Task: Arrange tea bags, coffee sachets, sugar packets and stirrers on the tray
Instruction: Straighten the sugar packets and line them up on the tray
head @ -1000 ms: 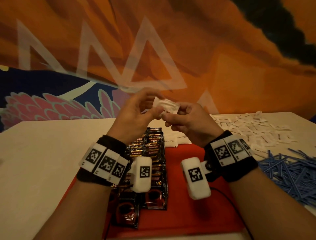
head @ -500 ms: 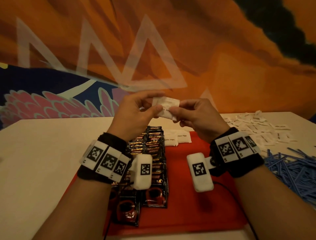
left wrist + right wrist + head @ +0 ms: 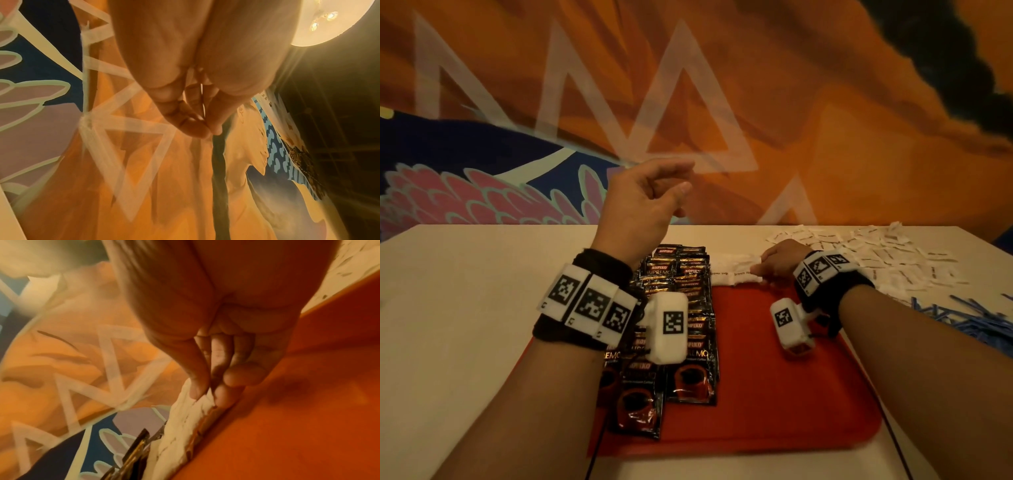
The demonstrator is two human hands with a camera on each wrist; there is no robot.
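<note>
A red tray [image 3: 774,404] lies in front of me. Black coffee sachets [image 3: 681,298] are stacked in rows along its left side. White sugar packets [image 3: 736,272] lie in a row at the tray's far edge. My right hand [image 3: 779,262] is down at that row and pinches a sugar packet [image 3: 195,404] between thumb and fingers. My left hand [image 3: 654,195] hangs in the air above the sachets, fingers loosely curled, holding nothing. In the left wrist view the left hand [image 3: 203,128] is empty, thumb and fingertips close together.
A heap of loose white sugar packets [image 3: 876,253] covers the table at the far right. Blue stirrers [image 3: 979,318] are piled right of the tray. The pale table [image 3: 465,308] stretches to the left. A painted wall stands behind.
Both hands held a sugar packet in the air. The right hand has carried it down to the row at the tray's far edge; the left hand has let go and stays raised.
</note>
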